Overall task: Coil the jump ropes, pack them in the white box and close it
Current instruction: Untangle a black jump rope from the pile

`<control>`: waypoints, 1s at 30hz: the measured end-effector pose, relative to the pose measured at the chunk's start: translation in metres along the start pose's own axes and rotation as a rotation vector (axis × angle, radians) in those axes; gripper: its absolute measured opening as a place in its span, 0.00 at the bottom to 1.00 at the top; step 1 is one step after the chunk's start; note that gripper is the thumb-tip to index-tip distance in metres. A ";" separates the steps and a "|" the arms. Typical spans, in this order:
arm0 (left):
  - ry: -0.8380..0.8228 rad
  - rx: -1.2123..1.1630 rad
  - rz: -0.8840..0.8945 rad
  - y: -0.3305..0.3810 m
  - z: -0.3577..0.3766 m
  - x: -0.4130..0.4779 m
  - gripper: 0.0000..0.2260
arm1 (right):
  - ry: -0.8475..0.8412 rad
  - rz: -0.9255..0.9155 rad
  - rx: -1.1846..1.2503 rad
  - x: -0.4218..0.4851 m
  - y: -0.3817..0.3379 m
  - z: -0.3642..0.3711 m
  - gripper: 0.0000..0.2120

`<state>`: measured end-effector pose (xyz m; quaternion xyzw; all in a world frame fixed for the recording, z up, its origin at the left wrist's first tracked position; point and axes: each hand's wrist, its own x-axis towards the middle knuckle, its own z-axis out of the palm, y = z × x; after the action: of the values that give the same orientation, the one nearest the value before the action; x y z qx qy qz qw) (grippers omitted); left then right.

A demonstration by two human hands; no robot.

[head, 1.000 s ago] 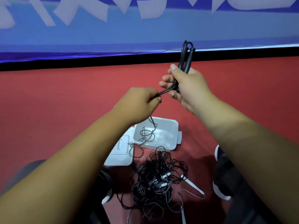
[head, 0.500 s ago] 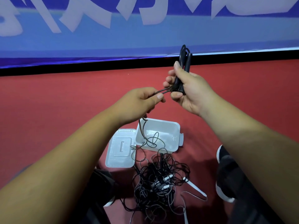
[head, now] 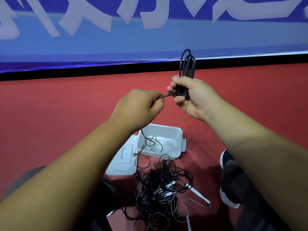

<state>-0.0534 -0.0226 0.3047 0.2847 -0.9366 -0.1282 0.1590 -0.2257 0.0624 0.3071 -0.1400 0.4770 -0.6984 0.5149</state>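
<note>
My right hand (head: 195, 97) grips the black handles and rope loops of a jump rope (head: 187, 67), held upright above the floor. My left hand (head: 140, 107) pinches the same rope's cord just left of the right hand; the cord hangs down from it into the open white box (head: 173, 130) on the red floor. The box's lid (head: 122, 162) lies flat beside it on the left. In front of the box sits a tangled pile of black jump ropes (head: 160, 189), with a white handle (head: 198, 194) sticking out to the right.
A blue banner with white lettering (head: 150, 39) and a black strip run along the back of the red floor. Dark shoes with white soles (head: 228, 180) stand at the right of the pile, my legs at both lower corners.
My left hand has shifted left along the cord, pulling it taut from the right hand. The view has tipped slightly down; the right hand keeps its grip on the handles.
</note>
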 end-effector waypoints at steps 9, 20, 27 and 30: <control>0.144 -0.041 -0.030 0.025 0.009 0.000 0.05 | 0.050 -0.068 0.099 0.001 -0.001 0.006 0.06; -0.018 -0.523 0.014 0.014 0.008 -0.003 0.04 | 0.112 -0.144 0.001 0.000 -0.002 0.002 0.09; 0.061 -0.453 -0.022 0.005 0.008 0.000 0.03 | 0.104 -0.175 -0.112 0.001 0.001 0.000 0.10; 0.014 -0.289 -0.008 -0.005 0.008 0.004 0.03 | 0.032 -0.159 -0.178 -0.001 -0.001 -0.001 0.11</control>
<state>-0.0573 -0.0277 0.2968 0.2634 -0.9061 -0.2603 0.2045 -0.2261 0.0638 0.3080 -0.2113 0.5328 -0.6939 0.4359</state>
